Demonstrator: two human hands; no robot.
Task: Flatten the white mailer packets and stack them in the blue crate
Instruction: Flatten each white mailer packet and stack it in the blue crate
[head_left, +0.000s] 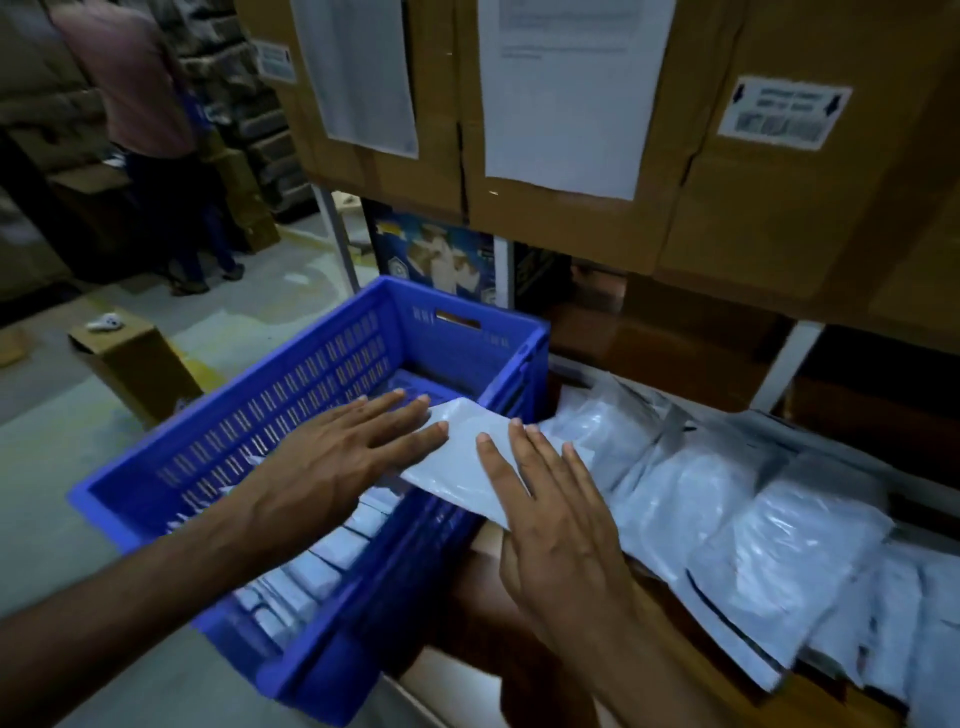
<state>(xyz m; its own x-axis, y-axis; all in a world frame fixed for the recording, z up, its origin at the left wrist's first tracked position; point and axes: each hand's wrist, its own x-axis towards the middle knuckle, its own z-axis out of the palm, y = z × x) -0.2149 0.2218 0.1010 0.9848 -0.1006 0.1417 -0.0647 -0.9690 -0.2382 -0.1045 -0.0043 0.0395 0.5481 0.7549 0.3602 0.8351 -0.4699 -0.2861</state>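
A white plastic mailer packet (462, 467) lies across the right rim of the blue plastic crate with slotted walls (291, 415), partly over the inside of the crate and partly over the rim. The left hand (353, 452) lies flat on its left part, fingers straight and spread, pointing toward 2 o'clock. The right hand (556, 519) lies flat on its right part, fingers also straight, pointing toward 11 o'clock. Neither hand is gripping anything; both only press with open palms.

I judge that the flattening step is in hand: the packet is being pressed to push the air out before it goes down into the crate. Inside the crate, at 7 o'clock from the hands, a row of white packets already stacked (322, 561) is visible, so the task seems to be partly done. At 3 to 4 o'clock from the crate, a heap of puffy white mailer packets (753, 519) waits on the low shelf (561, 680), so much work remains.

The next move probably calls for sliding the pressed packet toward 9 o'clock, off the rim, and laying it level on the stack. The film looks slippery, so it may slide or puff up again if the pressure is released too soon.

Brown cardboard boxes with paper sheets (561, 104) stand above, at 12 o'clock.
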